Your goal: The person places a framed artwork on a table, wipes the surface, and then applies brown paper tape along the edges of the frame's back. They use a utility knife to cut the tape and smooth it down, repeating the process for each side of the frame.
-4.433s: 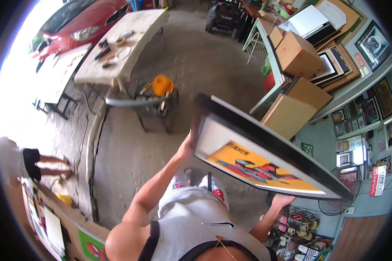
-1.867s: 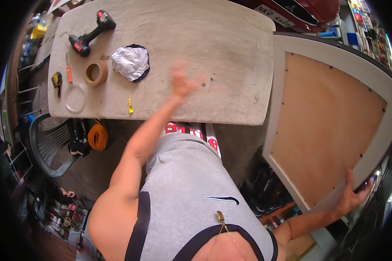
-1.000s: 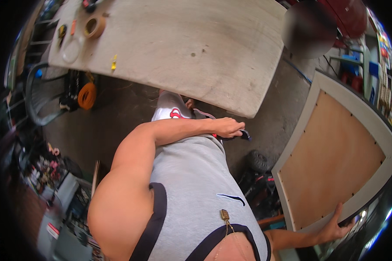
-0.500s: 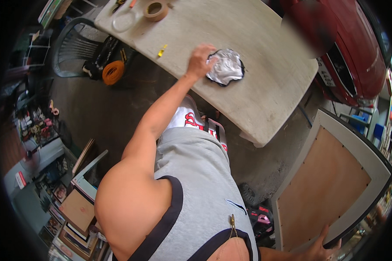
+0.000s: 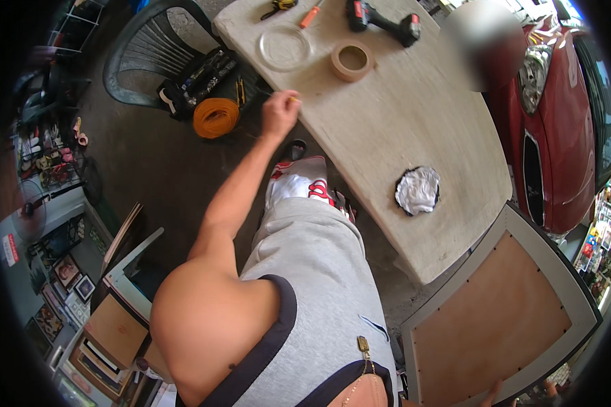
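Picture frame (image 5: 492, 332) stands beside table (image 5: 387, 122); red lettering (image 5: 320, 192) marks shorts (image 5: 294, 188).

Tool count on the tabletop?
3: the tape measure at the upper edge of the picture, the orange screwdriver beside it, and the drill farther right. The table is partly cut off, so others may be hidden.

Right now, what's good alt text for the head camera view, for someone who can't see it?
A person's left hand appears to pinch a small yellow thing by a table's edge, while the right hand, mostly out of view, touches a large frame with brown backing. A crumpled white cloth, tape roll and drill lie on the table.
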A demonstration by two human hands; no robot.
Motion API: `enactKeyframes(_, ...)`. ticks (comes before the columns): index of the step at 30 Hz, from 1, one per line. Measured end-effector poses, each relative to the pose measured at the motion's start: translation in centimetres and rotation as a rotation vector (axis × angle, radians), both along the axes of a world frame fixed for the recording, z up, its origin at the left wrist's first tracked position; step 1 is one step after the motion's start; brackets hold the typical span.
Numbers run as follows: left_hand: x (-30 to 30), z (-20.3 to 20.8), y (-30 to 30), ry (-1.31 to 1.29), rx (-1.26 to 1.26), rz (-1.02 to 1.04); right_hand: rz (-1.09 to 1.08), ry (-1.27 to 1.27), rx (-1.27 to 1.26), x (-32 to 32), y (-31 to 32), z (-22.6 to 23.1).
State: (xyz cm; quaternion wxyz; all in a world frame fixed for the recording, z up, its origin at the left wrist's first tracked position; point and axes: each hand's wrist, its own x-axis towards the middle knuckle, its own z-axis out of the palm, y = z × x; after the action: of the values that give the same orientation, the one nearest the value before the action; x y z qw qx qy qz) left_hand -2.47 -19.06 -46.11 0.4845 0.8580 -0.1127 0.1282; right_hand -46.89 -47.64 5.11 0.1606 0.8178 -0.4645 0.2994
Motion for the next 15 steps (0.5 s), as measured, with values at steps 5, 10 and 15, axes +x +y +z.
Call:
enactKeyframes(5,11.2,-2.2,16.4,0.115,0.263,0.145,-0.107,-0.187,0.245,3.4,2.1,0.8)
enactKeyframes(10,20.8,-6.7,24.8,0.293,0.213,0.358,-0.184,-0.112,0.211,5.8,3.9,0.5)
enactKeyframes(15,25.4,-10.0,28.0,0.429,0.144,0.742,-0.246,-0.075,0.19,6.7,6.1,1.5)
